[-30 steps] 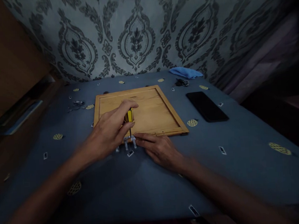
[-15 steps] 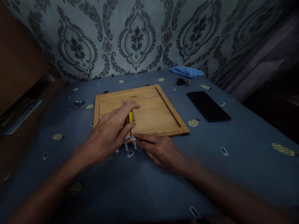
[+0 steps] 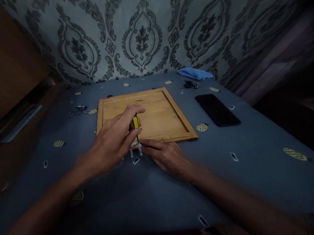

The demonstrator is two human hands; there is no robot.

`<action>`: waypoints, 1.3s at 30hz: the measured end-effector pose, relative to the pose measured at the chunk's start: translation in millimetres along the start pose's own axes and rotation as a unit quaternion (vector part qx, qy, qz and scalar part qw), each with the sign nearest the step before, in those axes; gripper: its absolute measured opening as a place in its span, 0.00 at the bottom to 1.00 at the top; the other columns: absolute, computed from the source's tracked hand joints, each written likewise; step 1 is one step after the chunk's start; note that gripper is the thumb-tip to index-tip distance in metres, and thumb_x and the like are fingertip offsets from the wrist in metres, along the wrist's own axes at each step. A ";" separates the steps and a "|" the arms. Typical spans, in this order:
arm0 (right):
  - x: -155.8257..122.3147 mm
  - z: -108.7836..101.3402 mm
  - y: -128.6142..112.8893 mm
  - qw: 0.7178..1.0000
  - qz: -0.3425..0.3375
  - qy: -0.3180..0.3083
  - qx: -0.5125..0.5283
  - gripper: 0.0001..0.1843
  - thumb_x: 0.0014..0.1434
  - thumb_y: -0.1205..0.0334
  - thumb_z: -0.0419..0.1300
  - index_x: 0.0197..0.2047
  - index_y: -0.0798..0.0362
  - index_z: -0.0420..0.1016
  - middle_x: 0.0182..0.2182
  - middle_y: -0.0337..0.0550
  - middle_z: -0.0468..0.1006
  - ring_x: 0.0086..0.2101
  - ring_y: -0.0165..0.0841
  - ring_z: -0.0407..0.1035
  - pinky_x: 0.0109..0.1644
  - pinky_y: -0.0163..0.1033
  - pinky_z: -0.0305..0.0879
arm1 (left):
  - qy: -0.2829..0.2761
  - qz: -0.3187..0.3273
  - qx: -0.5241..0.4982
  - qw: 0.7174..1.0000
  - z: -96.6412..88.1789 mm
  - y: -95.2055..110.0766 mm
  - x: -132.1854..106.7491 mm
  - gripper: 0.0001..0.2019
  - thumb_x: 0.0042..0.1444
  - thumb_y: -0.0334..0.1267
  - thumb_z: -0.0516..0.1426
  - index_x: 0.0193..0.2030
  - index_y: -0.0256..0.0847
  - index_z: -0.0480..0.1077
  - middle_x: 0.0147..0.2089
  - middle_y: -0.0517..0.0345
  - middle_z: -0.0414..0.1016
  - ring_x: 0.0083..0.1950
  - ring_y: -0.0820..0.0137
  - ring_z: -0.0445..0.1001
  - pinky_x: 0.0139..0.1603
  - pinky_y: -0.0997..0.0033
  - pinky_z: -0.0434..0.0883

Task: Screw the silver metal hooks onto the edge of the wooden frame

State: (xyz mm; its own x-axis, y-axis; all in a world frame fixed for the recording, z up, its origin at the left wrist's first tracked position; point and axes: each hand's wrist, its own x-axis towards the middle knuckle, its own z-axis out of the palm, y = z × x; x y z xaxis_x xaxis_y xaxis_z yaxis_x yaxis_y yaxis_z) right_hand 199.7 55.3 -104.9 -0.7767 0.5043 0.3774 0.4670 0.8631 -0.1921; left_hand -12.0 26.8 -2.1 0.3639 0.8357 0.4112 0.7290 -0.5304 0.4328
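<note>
My left hand [image 3: 110, 136] is closed around the yellow-and-black handle of a screwdriver [image 3: 136, 122], which stands upright. Its thin shaft points down at a small silver metal hinge [image 3: 135, 147] on the front edge of a framed wooden panel [image 3: 156, 110]. From the right, my right hand [image 3: 167, 154] reaches in with its fingertips on the hinge's right side, holding it against the wood. The screwdriver's tip is too small to make out. Small dark holes show in the panel's front rail, right of the hinge.
A black phone [image 3: 217, 110] lies right of the panel on the blue patterned cloth [image 3: 203, 185]. Keys [image 3: 190, 84] and a blue rag [image 3: 195, 73] are near the wall. Small metal pieces [image 3: 79, 108] lie at the left, by a wooden cabinet [image 3: 9, 55].
The view has shifted very slightly. Both hands keep their places at the hinge, and the screwdriver remains upright in my left hand.
</note>
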 end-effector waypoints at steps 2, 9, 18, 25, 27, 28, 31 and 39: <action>0.1 0.1 0.4 1.000 -0.006 0.003 0.000 0.21 0.67 0.71 0.56 0.58 0.48 0.79 0.56 0.46 0.82 0.44 0.38 0.82 0.44 0.42 0.78 | 0.000 -0.002 0.001 1.000 1.9 -1.5 0.1 0.18 0.66 0.33 0.53 0.62 0.42 0.64 0.48 0.53 0.78 0.45 0.64 0.79 0.47 0.67 0.73; -0.4 1.0 1.2 1.000 -0.011 0.012 -0.002 0.21 0.67 0.71 0.55 0.58 0.49 0.79 0.56 0.46 0.81 0.43 0.40 0.82 0.43 0.43 0.79 | -0.011 -0.001 0.003 1.000 2.5 -5.2 0.8 0.17 0.67 0.34 0.54 0.62 0.42 0.64 0.48 0.54 0.76 0.42 0.66 0.78 0.43 0.69 0.73; 0.4 -0.8 1.0 1.000 -0.015 0.004 -0.003 0.22 0.65 0.73 0.56 0.59 0.48 0.78 0.57 0.47 0.81 0.46 0.39 0.82 0.47 0.42 0.78 | 0.032 0.059 0.027 0.997 7.7 -8.9 3.0 0.14 0.67 0.35 0.58 0.58 0.40 0.68 0.53 0.52 0.77 0.52 0.64 0.78 0.54 0.70 0.74; 1.2 -1.3 1.9 1.000 -0.022 0.004 0.004 0.21 0.66 0.73 0.55 0.57 0.49 0.79 0.57 0.46 0.81 0.47 0.38 0.81 0.47 0.41 0.77 | 0.012 0.037 0.031 0.999 3.4 -6.9 7.0 0.18 0.66 0.34 0.55 0.62 0.40 0.64 0.55 0.51 0.77 0.48 0.64 0.78 0.47 0.70 0.73; 1.3 -1.4 1.9 1.000 -0.019 0.002 0.003 0.22 0.66 0.73 0.55 0.58 0.49 0.79 0.57 0.46 0.81 0.46 0.38 0.81 0.46 0.42 0.77 | -0.024 0.031 0.031 0.999 -0.3 -4.0 9.9 0.17 0.67 0.34 0.53 0.61 0.41 0.64 0.52 0.53 0.77 0.47 0.64 0.78 0.46 0.69 0.73; 1.2 -1.4 1.9 1.000 -0.016 -0.001 0.001 0.23 0.65 0.73 0.55 0.58 0.48 0.78 0.57 0.46 0.81 0.46 0.38 0.81 0.45 0.41 0.77 | -0.044 0.028 0.032 0.998 -2.0 -2.3 11.5 0.16 0.67 0.33 0.52 0.61 0.41 0.64 0.51 0.53 0.77 0.47 0.63 0.78 0.46 0.69 0.72; 1.0 -0.7 1.9 1.000 -0.012 -0.007 -0.002 0.23 0.65 0.73 0.55 0.59 0.47 0.78 0.58 0.45 0.80 0.45 0.37 0.81 0.44 0.40 0.77 | -0.082 0.023 0.041 0.996 -5.0 1.4 15.6 0.16 0.69 0.34 0.52 0.62 0.42 0.63 0.51 0.54 0.77 0.47 0.63 0.77 0.46 0.68 0.72; 1.9 -0.8 1.1 1.000 -0.021 0.004 -0.002 0.22 0.65 0.73 0.55 0.59 0.48 0.78 0.57 0.46 0.81 0.45 0.38 0.81 0.45 0.41 0.76 | -0.055 0.064 0.043 0.996 -2.8 -6.0 17.7 0.16 0.67 0.31 0.55 0.60 0.42 0.66 0.57 0.53 0.76 0.48 0.65 0.77 0.49 0.70 0.70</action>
State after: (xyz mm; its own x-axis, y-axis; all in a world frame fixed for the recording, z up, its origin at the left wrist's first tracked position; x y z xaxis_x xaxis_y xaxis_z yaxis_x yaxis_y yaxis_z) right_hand 199.0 57.1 -103.7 -0.7921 0.4668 0.3932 0.4352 0.8837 -0.1722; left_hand -11.6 44.3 4.8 0.5144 0.7752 0.3666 0.7181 -0.6231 0.3100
